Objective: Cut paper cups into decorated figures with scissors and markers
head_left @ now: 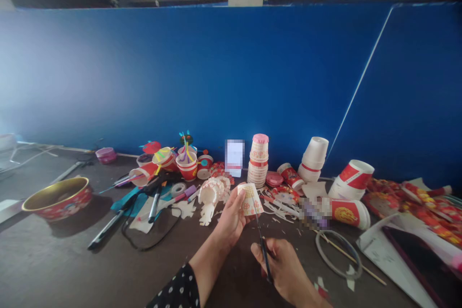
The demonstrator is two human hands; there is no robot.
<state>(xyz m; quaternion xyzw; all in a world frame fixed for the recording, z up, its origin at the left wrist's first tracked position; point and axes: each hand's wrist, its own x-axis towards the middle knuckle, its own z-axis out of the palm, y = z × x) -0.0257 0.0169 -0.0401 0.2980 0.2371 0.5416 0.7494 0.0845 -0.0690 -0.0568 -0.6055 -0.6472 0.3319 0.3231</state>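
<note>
My left hand [234, 214] grips a piece of patterned paper cup [250, 196], pale with pink flowers and a yellowish patch. In my right hand [283, 267] is a pair of scissors [265, 252] with dark handles, fingers wrapped round them. The blades point away from me and meet the lower edge of the paper piece; I cannot tell how far they are parted. Small white scraps lie on the dark table to the right of the paper. White cut-paper shapes [212, 195] lie just beyond my left hand.
A stack of paper cups [258, 166] stands behind my hands, near the blue wall [231, 77]. At left are a red and gold bowl [59, 202] and a glue gun [122, 211] with its cable. To the right lie a tape ring [339, 252], a stick, a dark phone [420, 260] and tipped cups [348, 214].
</note>
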